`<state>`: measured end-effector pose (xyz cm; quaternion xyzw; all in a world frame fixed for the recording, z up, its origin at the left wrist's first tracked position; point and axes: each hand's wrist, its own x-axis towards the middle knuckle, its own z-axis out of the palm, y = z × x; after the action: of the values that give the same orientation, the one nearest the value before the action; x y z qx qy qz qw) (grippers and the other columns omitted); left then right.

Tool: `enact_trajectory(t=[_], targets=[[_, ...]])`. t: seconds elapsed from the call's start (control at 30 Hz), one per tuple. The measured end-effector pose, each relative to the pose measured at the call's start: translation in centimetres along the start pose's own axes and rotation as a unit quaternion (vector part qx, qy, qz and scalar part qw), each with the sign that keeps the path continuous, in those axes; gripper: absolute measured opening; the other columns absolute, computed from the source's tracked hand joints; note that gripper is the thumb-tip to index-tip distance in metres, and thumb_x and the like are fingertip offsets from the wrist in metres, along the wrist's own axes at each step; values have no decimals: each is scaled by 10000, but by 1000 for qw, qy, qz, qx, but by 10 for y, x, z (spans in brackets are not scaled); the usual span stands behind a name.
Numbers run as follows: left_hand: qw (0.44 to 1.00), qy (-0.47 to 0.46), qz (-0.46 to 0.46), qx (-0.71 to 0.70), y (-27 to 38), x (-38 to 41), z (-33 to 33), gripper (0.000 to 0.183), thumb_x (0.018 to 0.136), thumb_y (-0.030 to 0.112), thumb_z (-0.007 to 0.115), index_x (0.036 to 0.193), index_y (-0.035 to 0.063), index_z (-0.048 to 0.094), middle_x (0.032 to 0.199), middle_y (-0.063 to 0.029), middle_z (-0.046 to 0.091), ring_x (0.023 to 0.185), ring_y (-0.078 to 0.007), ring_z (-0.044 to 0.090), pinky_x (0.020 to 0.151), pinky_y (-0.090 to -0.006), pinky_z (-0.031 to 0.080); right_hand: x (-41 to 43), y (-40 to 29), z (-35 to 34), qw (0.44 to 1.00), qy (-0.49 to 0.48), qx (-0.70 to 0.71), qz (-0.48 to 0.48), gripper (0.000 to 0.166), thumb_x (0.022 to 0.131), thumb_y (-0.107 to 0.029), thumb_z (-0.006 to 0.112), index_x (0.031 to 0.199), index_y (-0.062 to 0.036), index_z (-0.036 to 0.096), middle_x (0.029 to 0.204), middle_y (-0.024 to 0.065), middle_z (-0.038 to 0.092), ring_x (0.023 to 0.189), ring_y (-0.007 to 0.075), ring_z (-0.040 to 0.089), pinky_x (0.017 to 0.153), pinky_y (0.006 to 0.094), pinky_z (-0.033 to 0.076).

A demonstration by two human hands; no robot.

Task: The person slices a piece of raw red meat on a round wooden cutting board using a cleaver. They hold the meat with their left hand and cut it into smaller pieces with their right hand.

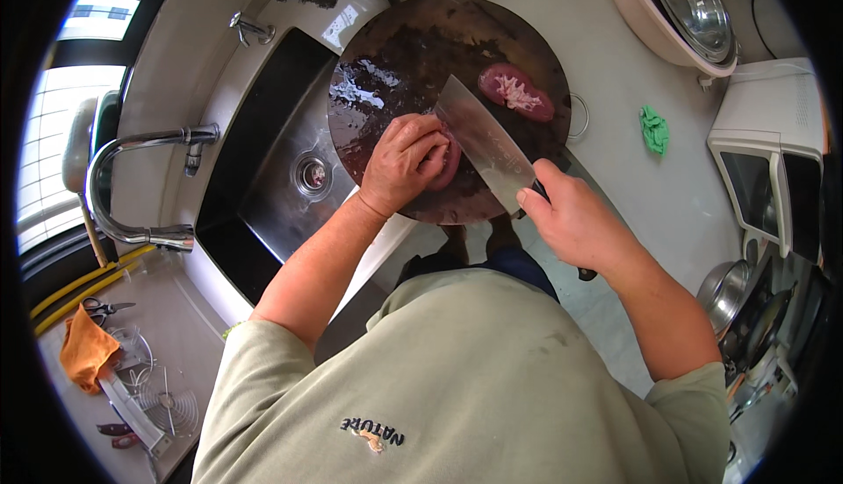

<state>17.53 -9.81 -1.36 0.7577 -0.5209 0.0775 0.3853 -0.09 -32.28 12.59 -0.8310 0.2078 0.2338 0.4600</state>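
Observation:
On a dark round chopping board (421, 29) lies a halved kidney (517, 93), its pale white core facing up. My left hand (407, 160) presses a second piece of kidney (450, 166) against the board with curled fingers, which hide much of it. My right hand (574, 215) grips the black handle of a cleaver (484, 145). The broad steel blade is slanted across the board, close beside the left fingertips and the held piece. Whether the edge touches the meat cannot be told.
Left of the board is a sink (280, 174) with a chrome faucet (108, 154). A green cloth (654, 130) lies on the right counter near a white microwave oven (757, 154). Steel and pink basins (649, 19) stand at the upper right. Scissors (102, 309) rest at the lower left.

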Motion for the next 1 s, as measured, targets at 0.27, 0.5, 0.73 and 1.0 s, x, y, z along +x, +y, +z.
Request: enact_trajectory(t=[0.27, 0.5, 0.73, 1.0], targets=[[1000, 6, 5, -7, 0, 0, 2, 243, 822, -13, 845, 1040, 42, 754, 1172, -99, 737, 1095, -331, 719, 959, -426, 595, -9, 14, 31, 998, 41, 47, -14, 309, 1114, -224, 606, 1030, 26, 445, 818, 328, 640, 790, 554, 606, 687, 584, 474], [1000, 4, 6, -10, -2, -1, 0, 239, 815, -16, 840, 1029, 47, 752, 1170, -97, 728, 1094, -328, 716, 953, -423, 591, -26, 24, 52, 991, 36, 130, 14, 332, 1129, -237, 604, 1016, 14, 418, 760, 285, 601, 688, 494, 553, 645, 545, 469], [1000, 8, 6, -18, -2, -1, 1, 246, 807, -18, 835, 1030, 45, 753, 1182, -99, 724, 1094, -325, 706, 952, -419, 580, -29, 30, 71, 983, 48, 175, 25, 348, 1132, -247, 610, 1008, 5, 405, 740, 244, 577, 642, 406, 508, 624, 510, 459], [1000, 11, 1, -24, -4, -2, 1, 243, 803, -21, 827, 1024, 41, 749, 1175, -102, 727, 1080, -324, 701, 943, -409, 571, -32, 28, 83, 972, 46, 222, 53, 332, 1133, -224, 607, 984, -6, 405, 711, 199, 548, 622, 290, 506, 608, 471, 466]])
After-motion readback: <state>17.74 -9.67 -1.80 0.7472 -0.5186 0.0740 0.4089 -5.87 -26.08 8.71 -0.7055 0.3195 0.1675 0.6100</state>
